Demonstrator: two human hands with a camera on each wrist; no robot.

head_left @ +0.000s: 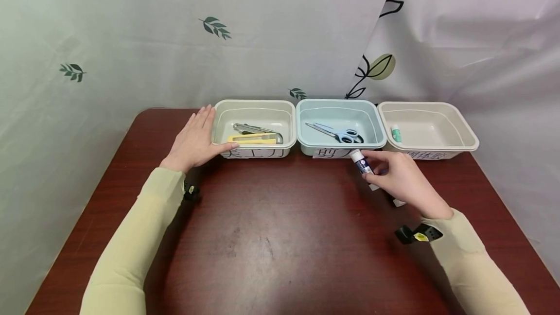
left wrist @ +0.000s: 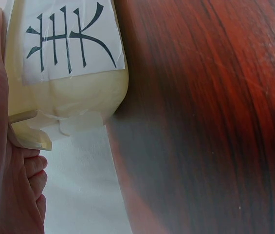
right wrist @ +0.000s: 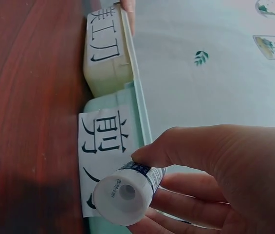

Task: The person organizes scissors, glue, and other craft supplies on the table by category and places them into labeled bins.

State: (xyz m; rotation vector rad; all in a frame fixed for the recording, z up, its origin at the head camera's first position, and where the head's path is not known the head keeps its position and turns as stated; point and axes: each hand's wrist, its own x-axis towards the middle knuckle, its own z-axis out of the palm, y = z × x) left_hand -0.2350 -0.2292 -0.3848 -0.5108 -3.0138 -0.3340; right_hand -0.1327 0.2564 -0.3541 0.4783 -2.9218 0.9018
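Observation:
My right hand (head_left: 400,176) pinches a glue stick (head_left: 361,162) with a white cap and dark blue label, in front of the light blue bin (head_left: 306,150). The glue stick's white round end (right wrist: 122,197) faces the camera in the right wrist view. Straight-fingered, my left hand (head_left: 192,140) rests against the left end of the cream bin (head_left: 288,152), its thumb along the front rim. That bin holds a yellow box cutter (head_left: 253,139) and grey cutters. Blue-handled scissors (head_left: 334,132) lie in the light blue bin.
To the right, a beige bin (head_left: 470,144) holds a small green glue stick (head_left: 395,133). All three bins stand side by side along the back of the dark red wooden table (head_left: 271,237), labels facing front. A pale curtain (head_left: 262,38) with leaf prints hangs behind.

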